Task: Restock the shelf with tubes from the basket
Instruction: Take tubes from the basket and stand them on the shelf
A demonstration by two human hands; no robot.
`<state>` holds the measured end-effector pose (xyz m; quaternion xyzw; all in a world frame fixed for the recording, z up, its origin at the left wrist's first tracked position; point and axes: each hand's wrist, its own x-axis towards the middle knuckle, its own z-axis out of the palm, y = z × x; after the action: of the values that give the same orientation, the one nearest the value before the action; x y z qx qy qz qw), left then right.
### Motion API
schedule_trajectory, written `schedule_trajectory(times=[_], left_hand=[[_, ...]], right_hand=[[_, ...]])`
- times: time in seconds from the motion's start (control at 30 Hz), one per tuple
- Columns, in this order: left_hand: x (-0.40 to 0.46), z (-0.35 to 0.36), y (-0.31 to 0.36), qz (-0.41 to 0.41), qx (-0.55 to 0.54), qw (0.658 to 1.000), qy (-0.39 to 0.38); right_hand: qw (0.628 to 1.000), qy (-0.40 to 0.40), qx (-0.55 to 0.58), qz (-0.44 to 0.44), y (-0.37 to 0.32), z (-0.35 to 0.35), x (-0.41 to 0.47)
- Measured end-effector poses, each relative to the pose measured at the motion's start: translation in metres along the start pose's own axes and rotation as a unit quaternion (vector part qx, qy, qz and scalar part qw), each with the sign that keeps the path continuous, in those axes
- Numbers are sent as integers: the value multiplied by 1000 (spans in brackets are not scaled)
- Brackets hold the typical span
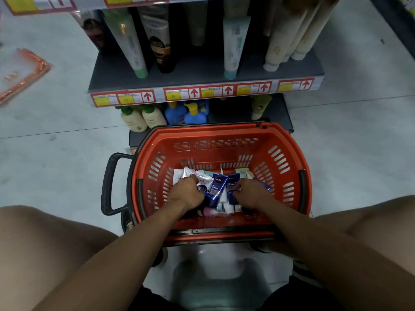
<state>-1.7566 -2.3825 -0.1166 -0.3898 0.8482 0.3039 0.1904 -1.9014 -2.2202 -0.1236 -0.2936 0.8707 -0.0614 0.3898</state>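
Observation:
An orange basket (289, 153) stands on the floor in front of the grey shelf (202, 70). Several tubes lie in its bottom: white, pink and dark blue ones. My left hand (187, 194) reaches into the basket and its fingers curl round a white and pink tube (203, 179). My right hand (251, 194) is also inside, with its fingers curled on a dark blue tube (232, 187). Another dark blue tube (216, 187) lies between my hands.
On the shelf stand a few upright tubes: green-capped (130, 46), dark (160, 43), teal (233, 46) and cream (285, 41). Pump bottles (155, 117) fill the lower shelf. Price labels (193, 93) line the shelf edge. A black basket handle (110, 182) sticks out left. My knees flank the basket.

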Motion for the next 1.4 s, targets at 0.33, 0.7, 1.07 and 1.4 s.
schedule_trajectory(times=[0.33, 0.7, 1.07, 1.4], left_hand=[[58, 48, -25, -71, -47, 994, -73], [87, 95, -38, -67, -20, 998, -11], [92, 97, -33, -85, 38, 996, -8], [91, 107, -37, -74, 16, 996, 39]], right_hand=[[997, -53, 52, 37, -13, 50, 58], [980, -34, 100, 166, -37, 94, 100], [964, -12, 171, 204, -38, 98, 113], [963, -9, 201, 178, -33, 91, 108]])
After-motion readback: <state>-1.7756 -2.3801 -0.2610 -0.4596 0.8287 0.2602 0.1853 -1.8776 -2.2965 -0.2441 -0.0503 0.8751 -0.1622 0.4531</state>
